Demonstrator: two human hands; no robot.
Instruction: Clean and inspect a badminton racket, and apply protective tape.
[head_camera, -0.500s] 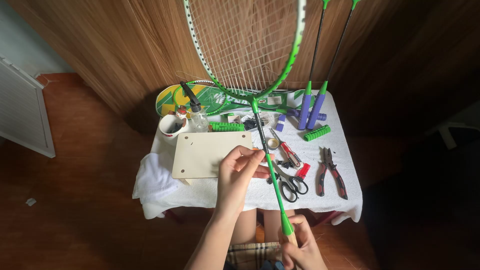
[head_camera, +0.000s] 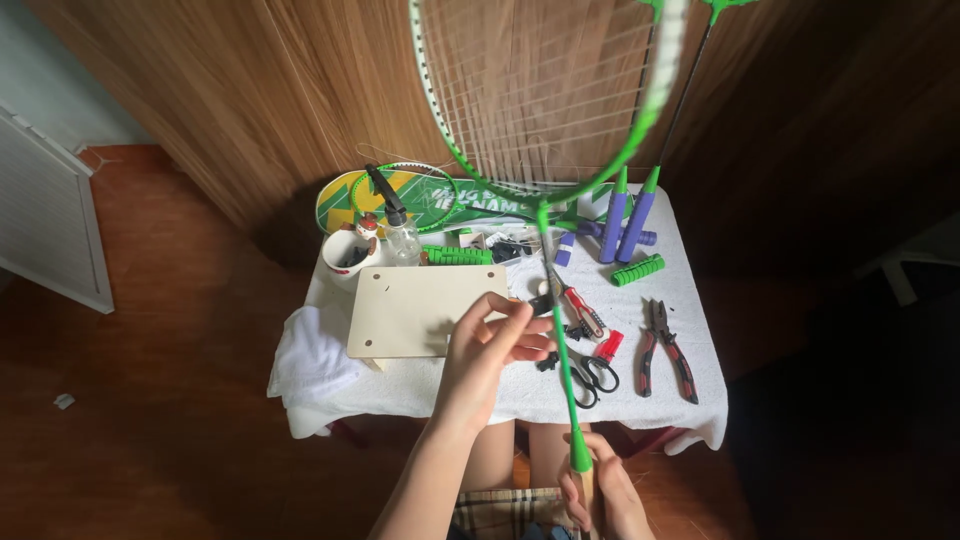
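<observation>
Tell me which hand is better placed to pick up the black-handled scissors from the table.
Left. The left hand hovers free just beside the scissors, while the right hand is lower, gripping the green racket's handle.

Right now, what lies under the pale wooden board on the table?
The pale wooden board rests on a white cloth covering the table. A small wooden foot shows under its front corner. Whatever else sits beneath is hidden by the board.
</observation>
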